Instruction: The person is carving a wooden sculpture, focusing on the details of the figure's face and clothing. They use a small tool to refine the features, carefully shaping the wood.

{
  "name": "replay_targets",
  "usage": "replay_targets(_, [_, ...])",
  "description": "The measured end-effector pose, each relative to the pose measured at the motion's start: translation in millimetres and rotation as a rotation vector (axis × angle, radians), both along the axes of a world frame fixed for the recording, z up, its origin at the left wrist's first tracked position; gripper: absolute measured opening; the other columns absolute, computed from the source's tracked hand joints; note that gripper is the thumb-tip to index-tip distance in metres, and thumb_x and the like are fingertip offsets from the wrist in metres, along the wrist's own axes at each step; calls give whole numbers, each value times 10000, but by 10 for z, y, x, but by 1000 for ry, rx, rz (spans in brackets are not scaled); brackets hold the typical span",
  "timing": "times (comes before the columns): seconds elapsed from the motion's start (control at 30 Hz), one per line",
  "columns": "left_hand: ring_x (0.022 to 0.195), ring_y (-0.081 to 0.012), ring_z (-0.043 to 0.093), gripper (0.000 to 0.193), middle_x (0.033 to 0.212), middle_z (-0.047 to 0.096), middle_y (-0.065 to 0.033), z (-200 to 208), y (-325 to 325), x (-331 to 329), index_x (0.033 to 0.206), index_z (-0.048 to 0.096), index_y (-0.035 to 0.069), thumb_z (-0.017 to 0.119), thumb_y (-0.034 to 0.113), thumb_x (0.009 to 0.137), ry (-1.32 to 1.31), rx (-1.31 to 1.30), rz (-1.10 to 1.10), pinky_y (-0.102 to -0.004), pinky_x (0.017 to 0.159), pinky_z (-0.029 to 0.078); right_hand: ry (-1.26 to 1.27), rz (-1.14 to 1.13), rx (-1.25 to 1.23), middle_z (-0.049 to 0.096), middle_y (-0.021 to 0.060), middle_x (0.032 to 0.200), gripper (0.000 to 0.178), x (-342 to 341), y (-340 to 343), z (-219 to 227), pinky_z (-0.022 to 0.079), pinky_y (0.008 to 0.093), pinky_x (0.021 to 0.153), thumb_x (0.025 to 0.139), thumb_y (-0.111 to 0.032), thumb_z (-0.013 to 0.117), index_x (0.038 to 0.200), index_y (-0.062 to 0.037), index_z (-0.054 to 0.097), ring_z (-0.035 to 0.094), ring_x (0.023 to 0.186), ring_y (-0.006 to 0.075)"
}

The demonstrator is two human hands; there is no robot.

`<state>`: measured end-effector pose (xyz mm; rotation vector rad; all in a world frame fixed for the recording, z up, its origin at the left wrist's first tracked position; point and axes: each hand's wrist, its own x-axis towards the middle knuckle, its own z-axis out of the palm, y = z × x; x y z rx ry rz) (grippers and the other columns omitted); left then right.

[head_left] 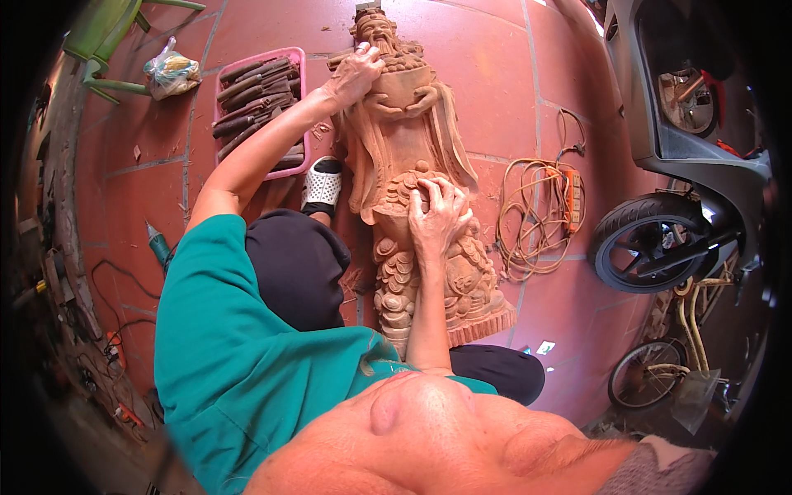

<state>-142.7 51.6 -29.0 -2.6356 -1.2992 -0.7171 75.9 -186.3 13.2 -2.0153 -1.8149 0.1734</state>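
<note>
On red floor tiles, left hand (355, 74) and right hand (437, 216) grip the carved wooden statue (412, 165).

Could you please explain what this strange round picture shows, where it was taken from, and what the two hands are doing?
This is a single view from a wide fisheye camera worn on a person's head, looking down, so straight edges bend toward the rim. No machine is involved: both hands are the person's own.

A large carved wooden statue of a bearded figure lies on its back on the red tiled floor. The left hand rests near the statue's shoulder. The right hand presses on the carved coins at its middle; whether it holds a small tool, I cannot tell.

Nearby lie a pink tray of chisels, a coiled cable and a parked scooter.
</note>
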Motion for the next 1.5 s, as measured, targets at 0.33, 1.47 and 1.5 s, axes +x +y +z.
replay_targets(0.33, [973, -324, 592, 111, 930, 637, -133, -14, 18, -95, 849, 697, 18, 615, -4, 777, -161, -221, 45, -408, 845, 512, -26, -5, -16, 611, -57, 1156, 242, 5, -7, -22, 314, 530, 991, 828, -285, 704, 1060, -221, 684, 512, 1169, 202])
replay_targets(1.47, [902, -365, 670, 171, 896, 700, -197, 97, 8, -195, 855, 732, 34, 577, 41, 781, -422, -494, 286, -446, 831, 521, -10, 1, -16, 612, -56, 1154, 222, 0, -12, -7, 321, 512, 973, 829, -279, 699, 1043, -222, 688, 517, 1163, 202])
replay_targets(1.5, [904, -364, 669, 166, 904, 701, -195, 83, 27, -188, 860, 731, 34, 586, 45, 782, -418, -496, 304, -445, 836, 518, -1, 5, -18, 611, -56, 1156, 224, 0, -9, -1, 320, 515, 974, 828, -281, 700, 1044, -223, 688, 516, 1164, 202])
